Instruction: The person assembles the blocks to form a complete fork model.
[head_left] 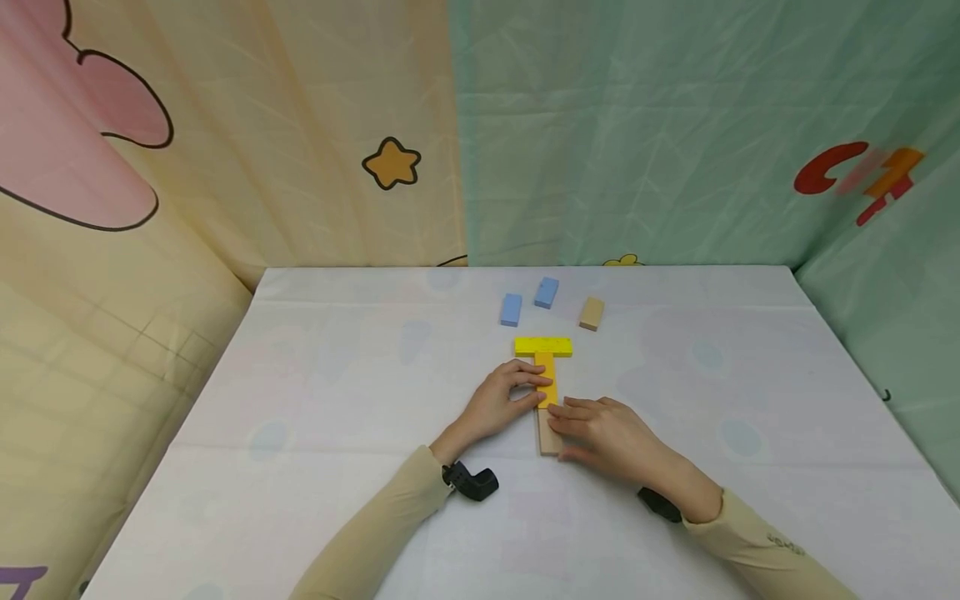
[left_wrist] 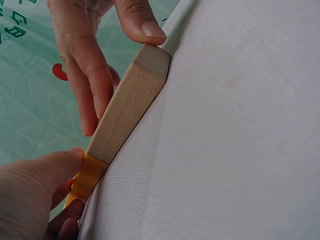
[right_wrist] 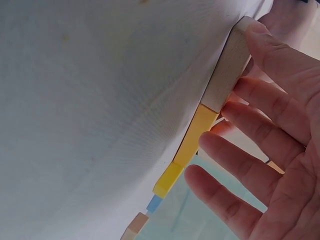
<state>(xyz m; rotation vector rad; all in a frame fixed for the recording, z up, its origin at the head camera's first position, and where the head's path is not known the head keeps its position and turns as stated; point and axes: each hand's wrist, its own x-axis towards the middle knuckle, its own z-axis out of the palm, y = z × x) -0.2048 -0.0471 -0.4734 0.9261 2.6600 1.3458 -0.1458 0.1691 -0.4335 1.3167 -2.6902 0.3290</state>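
Observation:
A plain wooden block (head_left: 550,433) and an orange block (head_left: 546,367) lie end to end on the table. A yellow block (head_left: 543,347) crosses the orange one's far end, making a T. From the left, my left hand (head_left: 501,402) rests its fingertips and thumb on the orange block near the joint. My right hand (head_left: 617,437) comes in from the right over the wooden block. Its thumb touches the near end of that block in the left wrist view, and its fingers, fairly straight and spread in the right wrist view, lie along the side.
Beyond the T lie two blue blocks, one on the left (head_left: 511,310) and one in the middle (head_left: 547,292), with a tan block (head_left: 592,313) to their right. A white cloth covers the table (head_left: 315,400); printed curtains (head_left: 637,142) hang behind and beside it.

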